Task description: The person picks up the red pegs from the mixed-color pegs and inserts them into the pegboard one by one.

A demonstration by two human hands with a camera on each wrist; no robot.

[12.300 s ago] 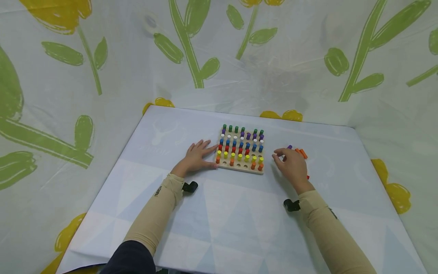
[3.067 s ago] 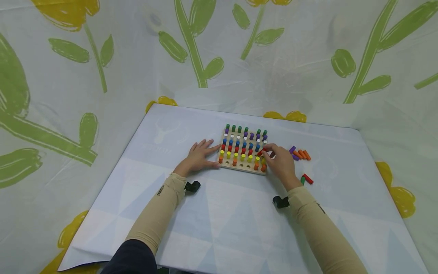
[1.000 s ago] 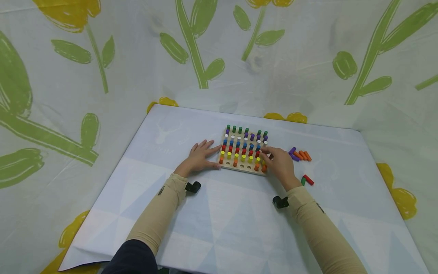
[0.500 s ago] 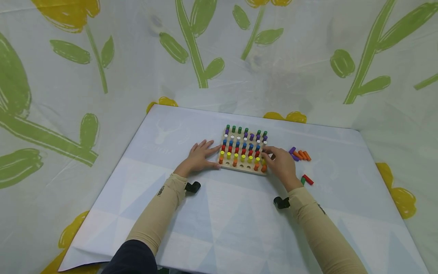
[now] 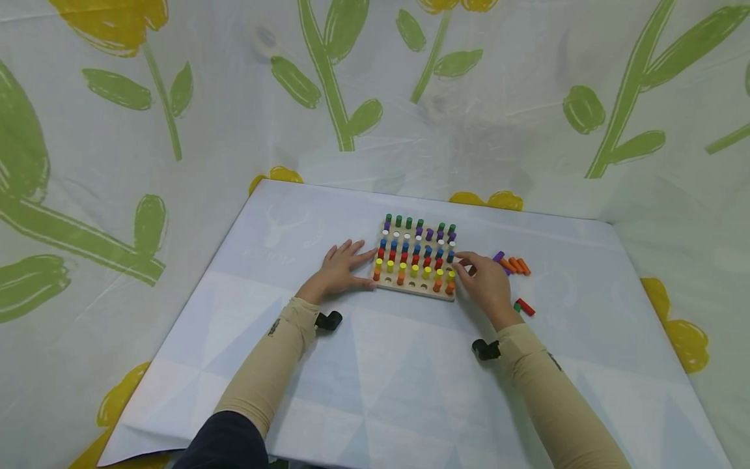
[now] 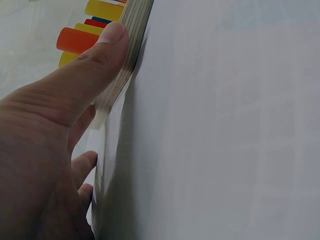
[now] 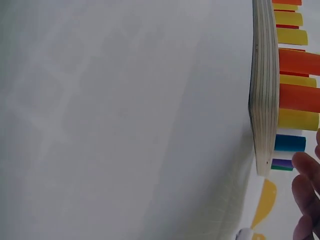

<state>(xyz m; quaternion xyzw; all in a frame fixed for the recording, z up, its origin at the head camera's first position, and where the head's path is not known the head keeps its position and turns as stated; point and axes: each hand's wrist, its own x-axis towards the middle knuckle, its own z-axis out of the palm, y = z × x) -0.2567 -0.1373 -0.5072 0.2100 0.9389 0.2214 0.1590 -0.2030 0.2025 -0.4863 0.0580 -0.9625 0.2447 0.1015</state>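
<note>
A wooden pegboard (image 5: pixel 417 291) holds upright pegs in colour rows: green, purple, white, blue, red, yellow and orange. Flat beside it lies my left hand (image 5: pixel 336 272), fingers spread, with thumb and a fingertip against the board's left edge. The left wrist view shows that thumb (image 6: pixel 112 37) on the board's layered side, next to an orange peg (image 6: pixel 75 41). My right hand (image 5: pixel 489 281) hovers at the board's right edge, its fingertips loosely bent by the end of the red row, where a bare hole shows. No peg shows between its fingertips.
Right of the board, loose purple pegs (image 5: pixel 499 256) and orange pegs (image 5: pixel 515 264) lie in a cluster. Nearer lie a red peg (image 5: pixel 525 307) and a green peg (image 5: pixel 517 306), partly behind the right wrist. A pale patterned cloth (image 5: pixel 410 391) covers the table.
About three seconds ago my right hand held a red peg over the board; it now stands in the red row. The right hand has since drawn back slightly rightward. The left hand stays put.
</note>
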